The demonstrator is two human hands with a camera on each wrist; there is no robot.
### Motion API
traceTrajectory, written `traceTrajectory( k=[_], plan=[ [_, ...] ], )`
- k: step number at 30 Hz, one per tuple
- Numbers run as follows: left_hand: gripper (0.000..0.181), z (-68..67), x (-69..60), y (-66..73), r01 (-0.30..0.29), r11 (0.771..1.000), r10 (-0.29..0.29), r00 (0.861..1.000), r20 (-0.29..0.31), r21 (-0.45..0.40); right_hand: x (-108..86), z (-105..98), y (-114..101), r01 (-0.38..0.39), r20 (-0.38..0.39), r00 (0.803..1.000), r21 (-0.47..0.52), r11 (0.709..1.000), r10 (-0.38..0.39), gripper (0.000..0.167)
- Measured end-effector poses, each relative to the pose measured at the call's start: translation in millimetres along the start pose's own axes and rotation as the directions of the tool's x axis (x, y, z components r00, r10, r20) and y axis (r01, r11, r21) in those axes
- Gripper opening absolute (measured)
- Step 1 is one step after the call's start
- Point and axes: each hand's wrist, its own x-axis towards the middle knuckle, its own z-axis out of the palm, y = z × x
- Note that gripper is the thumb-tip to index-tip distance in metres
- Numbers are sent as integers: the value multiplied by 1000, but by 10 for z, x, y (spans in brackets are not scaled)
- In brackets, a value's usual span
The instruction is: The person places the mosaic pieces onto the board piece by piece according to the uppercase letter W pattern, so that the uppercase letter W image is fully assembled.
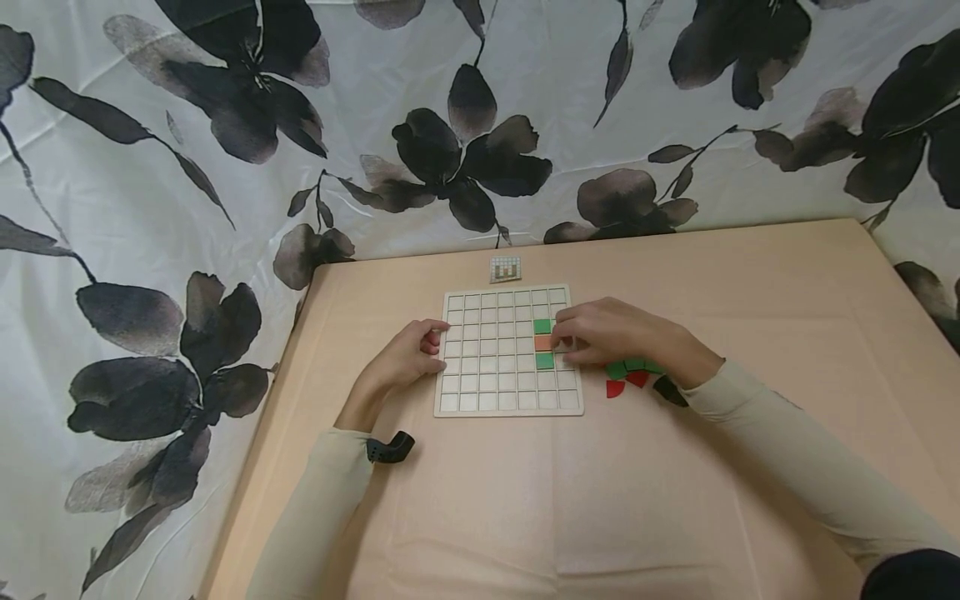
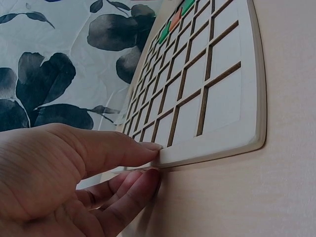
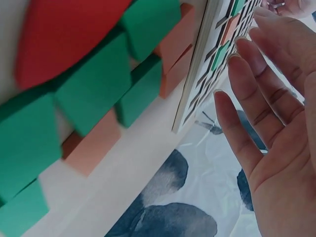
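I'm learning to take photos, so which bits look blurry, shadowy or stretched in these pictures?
Head view: soft shadows lie on the table beside both arms; right wrist view: the red piece and green blocks look blurry up close; left wrist view: the board slants, its near end looking much bigger than its far end.

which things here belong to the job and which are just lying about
Likely in the job:
board, pinched at its edge by the left hand
green tiles and orange tile on it, beside the right hand
loose tiles, same colours

Probably just lying about:
red pieces, none on the board
small card, untouched
cloth, background
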Motion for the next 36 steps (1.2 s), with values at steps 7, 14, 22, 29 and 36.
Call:
traceTrajectory(
  k=[7,14,22,29,36],
  plan=[
    [65,-1,-6,2,-5,1000,5,1000,-3,2,-168,-29,39,12,-3,1000,-6,1000,-12,13],
    [65,3,-5,5,-9,1000,9,1000,-1,0,-343,-46,25,-37,27,999,-11,999,37,14],
    [64,15,-1,15,-3,1000,3,1000,-7,3,-554,-56,-25,-59,57,997,4,998,58,15],
    [64,14,2,25,6,1000,-6,1000,-5,7,-683,-29,-50,-48,71,996,17,999,47,19],
    [65,4,-4,36,16,1000,-16,1000,-4,2,-742,3,-39,-43,67,997,58,997,39,18]
  ],
)
